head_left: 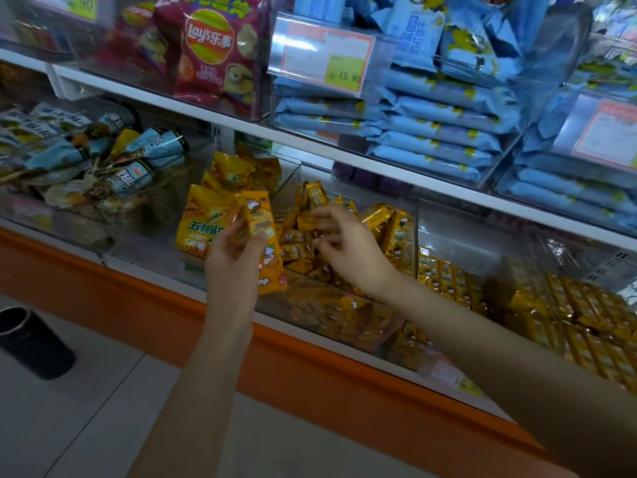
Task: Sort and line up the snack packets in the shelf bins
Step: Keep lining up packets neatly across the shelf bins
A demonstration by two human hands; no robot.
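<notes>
Held packets [267,232]: a few yellow ones, upright, gripped in your left hand [231,267] with the fingers curled round them, just in front of the middle bin [310,315]. Your right hand [348,250] reached into that bin, fingers bent down onto the loose packets [379,219]. Motion blur, so I couldn't tell whether they had closed on one.

Progress, as a judgement: partway.
- Middle bin was a jumble, with packets lying at all angles.
- Right bin [586,326] held yellow packets standing in close rows, so it looked done.
- Left of your hand, big yellow bags [203,215] leaned loosely.
- Far left, the blue packets [138,167] lay heaped and looked unsorted.
- Left to do: stand the stack you held in line, clear the jumble, then the left bins.

Around you:
- The upper shelf [241,129] was white-edged. It carried blue packs [441,132] stacked flat and red crisp bags [213,53].
- A price tag [344,75] was clipped to a bin front there.
- Below were an orange base [310,367], a pale tiled floor [86,408] and a black cylinder [31,343] standing at far left.
</notes>
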